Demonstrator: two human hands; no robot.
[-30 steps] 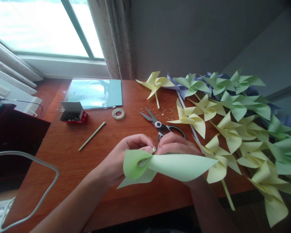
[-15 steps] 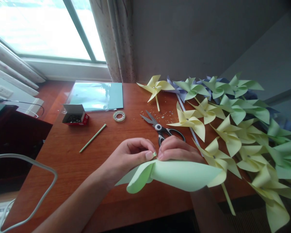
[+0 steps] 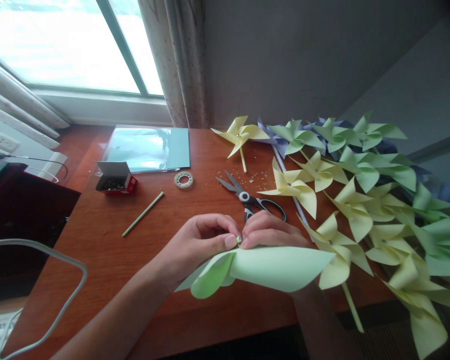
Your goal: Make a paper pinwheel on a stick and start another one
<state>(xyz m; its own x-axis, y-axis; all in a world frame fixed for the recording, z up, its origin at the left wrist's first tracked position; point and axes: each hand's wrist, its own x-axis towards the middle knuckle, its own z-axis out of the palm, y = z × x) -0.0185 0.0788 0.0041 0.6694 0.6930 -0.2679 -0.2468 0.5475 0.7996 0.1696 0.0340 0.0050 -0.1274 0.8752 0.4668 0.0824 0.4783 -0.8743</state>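
Both of my hands pinch a light green paper pinwheel [image 3: 277, 267] at its centre, just above the wooden desk [image 3: 108, 250]. My left hand [image 3: 198, 245] grips it with thumb and fingers closed from the left. My right hand [image 3: 272, 231] is closed on it from the right, its fingertips meeting the left thumb. The paper's curled blades hide my right wrist. Black-handled scissors [image 3: 251, 199] lie just beyond my hands.
Many finished yellow, green and blue pinwheels [image 3: 360, 200] cover the desk's right side. A green straw [image 3: 142, 214], a tape roll [image 3: 183, 179], a small red box of pins [image 3: 115, 180] and a teal folder [image 3: 148, 148] lie to the left. A white cable [image 3: 56, 300] loops at lower left.
The pinwheel's left blade has turned down and flattened, and the paper has dropped slightly. My hands stay pinched at its centre.
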